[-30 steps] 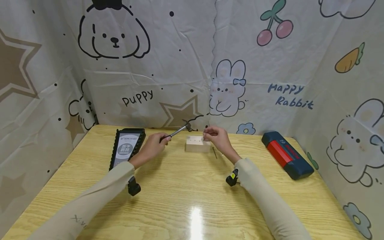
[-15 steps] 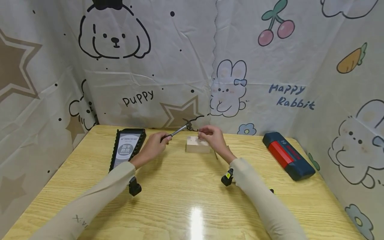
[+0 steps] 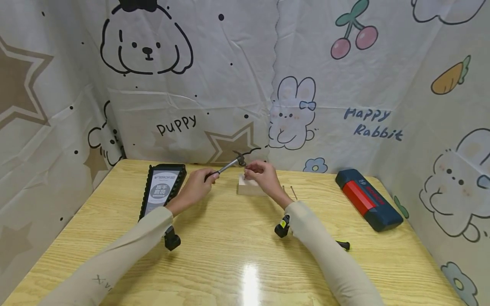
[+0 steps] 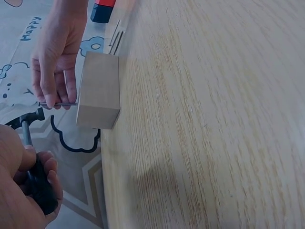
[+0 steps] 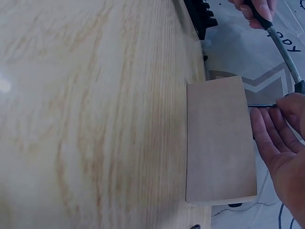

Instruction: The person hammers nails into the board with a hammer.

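Note:
My left hand (image 3: 194, 183) grips a claw hammer (image 3: 228, 166) by its dark handle, the head raised close to the back edge of the table. A pale wooden block (image 3: 250, 189) stands near that edge. Above it, my right hand (image 3: 264, 175) pinches a thin nail between thumb and fingers. In the left wrist view the nail (image 4: 64, 104) stands square to the block's top, its tip right at the surface. The right wrist view has the same nail (image 5: 261, 105) near one end of the block. The hammer head sits just beside the pinching fingers.
Several loose nails (image 4: 116, 40) lie just right of the block. A black wrench-set case (image 3: 162, 187) stands at the left. At the right lies a dark blue and red case (image 3: 368, 199). A black and yellow handle (image 3: 344, 245) shows beside the right sleeve. Printed curtains hang behind.
My right hand has moved left along the block's top with the nail, toward the hammer head. The loose nails and the black and yellow handle have come into sight. My left hand holds steady.

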Tool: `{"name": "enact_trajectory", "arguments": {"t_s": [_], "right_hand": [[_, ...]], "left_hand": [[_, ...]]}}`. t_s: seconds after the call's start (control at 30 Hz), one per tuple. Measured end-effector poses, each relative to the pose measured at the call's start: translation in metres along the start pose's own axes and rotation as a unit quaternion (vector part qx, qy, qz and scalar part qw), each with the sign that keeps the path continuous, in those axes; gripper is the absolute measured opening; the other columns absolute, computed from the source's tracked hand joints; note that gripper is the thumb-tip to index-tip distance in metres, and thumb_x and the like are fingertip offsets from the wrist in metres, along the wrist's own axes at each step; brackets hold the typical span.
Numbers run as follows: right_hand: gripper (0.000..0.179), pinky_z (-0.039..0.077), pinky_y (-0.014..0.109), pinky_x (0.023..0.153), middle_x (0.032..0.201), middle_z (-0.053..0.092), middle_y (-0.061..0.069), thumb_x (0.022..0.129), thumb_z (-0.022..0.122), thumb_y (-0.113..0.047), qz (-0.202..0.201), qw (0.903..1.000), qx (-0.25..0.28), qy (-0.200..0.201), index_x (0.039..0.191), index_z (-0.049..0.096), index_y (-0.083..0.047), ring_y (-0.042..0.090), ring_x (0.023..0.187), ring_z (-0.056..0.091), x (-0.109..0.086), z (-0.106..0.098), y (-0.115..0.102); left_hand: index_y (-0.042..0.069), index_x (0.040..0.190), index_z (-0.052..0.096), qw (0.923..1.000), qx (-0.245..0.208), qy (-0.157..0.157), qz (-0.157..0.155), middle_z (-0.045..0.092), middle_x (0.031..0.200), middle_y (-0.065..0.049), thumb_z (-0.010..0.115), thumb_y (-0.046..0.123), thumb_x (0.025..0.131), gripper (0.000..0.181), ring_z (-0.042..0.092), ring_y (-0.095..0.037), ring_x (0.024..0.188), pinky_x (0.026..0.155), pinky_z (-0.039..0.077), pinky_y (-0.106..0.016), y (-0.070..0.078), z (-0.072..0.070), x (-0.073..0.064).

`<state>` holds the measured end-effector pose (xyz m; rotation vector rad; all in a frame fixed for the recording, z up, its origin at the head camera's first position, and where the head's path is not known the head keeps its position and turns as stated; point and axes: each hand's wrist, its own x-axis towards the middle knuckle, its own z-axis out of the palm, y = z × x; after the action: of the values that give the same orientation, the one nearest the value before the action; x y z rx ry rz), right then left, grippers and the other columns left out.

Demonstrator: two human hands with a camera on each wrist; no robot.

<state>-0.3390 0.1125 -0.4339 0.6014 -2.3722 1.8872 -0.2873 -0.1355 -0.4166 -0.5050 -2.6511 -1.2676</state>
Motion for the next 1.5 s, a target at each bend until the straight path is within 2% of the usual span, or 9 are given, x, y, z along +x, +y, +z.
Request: {"name": "enact_trajectory", "arguments": {"t_s": [0.27,0.37,0.5,0.6,0.73,0.9,1.13,1.37,1.5], "right_hand": [[0.018,0.063,0.038,0.084,0.111,0.07,0.031,0.1,0.067,0.003,-0.005,1.0,-0.005,0.005,0.115,0.068,0.014,0.037,0.096,0.073,-0.002,0.003,0.004],[0.018,0.063,0.038,0.084,0.111,0.071,0.03,0.1,0.068,0.002,-0.009,1.0,-0.002,0.003,0.114,0.069,0.013,0.032,0.095,0.074,-0.003,0.005,0.005],[0.017,0.063,0.036,0.084,0.11,0.072,0.029,0.1,0.068,0.001,-0.011,0.9999,-0.001,0.002,0.114,0.07,0.012,0.026,0.091,0.074,-0.003,0.006,0.006],[0.016,0.063,0.034,0.083,0.108,0.073,0.027,0.1,0.069,-0.002,-0.013,0.9998,-0.014,0.007,0.112,0.072,0.009,0.025,0.089,0.075,-0.002,0.006,0.006],[0.015,0.062,0.034,0.083,0.104,0.075,0.024,0.101,0.07,-0.006,-0.023,0.9991,-0.034,0.01,0.109,0.074,0.006,0.026,0.089,0.075,-0.002,0.005,0.006],[0.016,0.062,0.038,0.085,0.105,0.075,0.024,0.101,0.07,-0.006,-0.028,0.9991,-0.031,0.004,0.109,0.074,0.006,0.03,0.092,0.075,-0.003,0.004,0.008],[0.016,0.062,0.04,0.087,0.106,0.075,0.025,0.101,0.07,-0.006,-0.028,0.9993,-0.026,0.0,0.111,0.073,0.007,0.034,0.094,0.075,-0.004,0.005,0.011],[0.017,0.059,0.026,0.084,0.108,0.076,0.022,0.1,0.071,-0.008,-0.028,0.9987,-0.043,0.002,0.112,0.074,0.005,0.03,0.097,0.074,-0.004,0.004,0.012],[0.017,0.058,0.026,0.086,0.108,0.076,0.021,0.1,0.072,-0.008,-0.042,0.9972,-0.061,0.003,0.112,0.074,0.004,0.029,0.097,0.074,-0.005,0.002,0.012]], "left_hand": [[-0.001,0.104,0.071,0.9993,0.019,0.024,0.021,0.066,0.085,-0.01,0.056,0.014,0.11,0.022,0.047,-0.016,0.062,0.06,0.04,-0.031,0.003,-0.005,0.0],[-0.001,0.108,0.072,0.9967,0.025,0.052,0.057,0.067,0.089,-0.012,0.056,0.013,0.11,0.021,0.051,-0.018,0.065,0.063,0.043,-0.033,0.005,-0.011,0.003],[-0.002,0.111,0.073,0.988,0.033,0.095,0.117,0.068,0.092,-0.015,0.057,0.01,0.109,0.02,0.054,-0.022,0.071,0.066,0.046,-0.037,0.009,-0.017,0.009],[-0.002,0.11,0.074,0.9868,0.066,0.069,0.131,0.066,0.09,-0.014,0.058,0.011,0.109,0.02,0.054,-0.021,0.073,0.066,0.046,-0.036,0.008,-0.017,0.01],[-0.002,0.109,0.075,0.9853,0.119,0.019,0.121,0.066,0.09,-0.011,0.06,0.01,0.107,0.019,0.052,-0.018,0.071,0.065,0.045,-0.034,0.006,-0.015,0.006],[-0.004,0.11,0.075,0.9848,0.125,0.026,0.118,0.067,0.092,-0.014,0.061,0.01,0.107,0.02,0.053,-0.02,0.072,0.065,0.045,-0.036,0.006,-0.015,0.005],[-0.003,0.109,0.075,0.9843,0.13,0.024,0.117,0.065,0.089,-0.011,0.062,0.01,0.107,0.019,0.052,-0.02,0.072,0.065,0.043,-0.035,0.004,-0.013,0.005],[-0.002,0.106,0.074,0.9848,0.126,0.024,0.117,0.063,0.086,-0.01,0.061,0.01,0.107,0.018,0.05,-0.019,0.07,0.064,0.042,-0.034,0.005,-0.013,0.006],[-0.002,0.107,0.074,0.9845,0.127,0.024,0.119,0.064,0.089,-0.011,0.061,0.011,0.107,0.018,0.051,-0.02,0.073,0.065,0.043,-0.034,0.004,-0.012,0.007]]}}
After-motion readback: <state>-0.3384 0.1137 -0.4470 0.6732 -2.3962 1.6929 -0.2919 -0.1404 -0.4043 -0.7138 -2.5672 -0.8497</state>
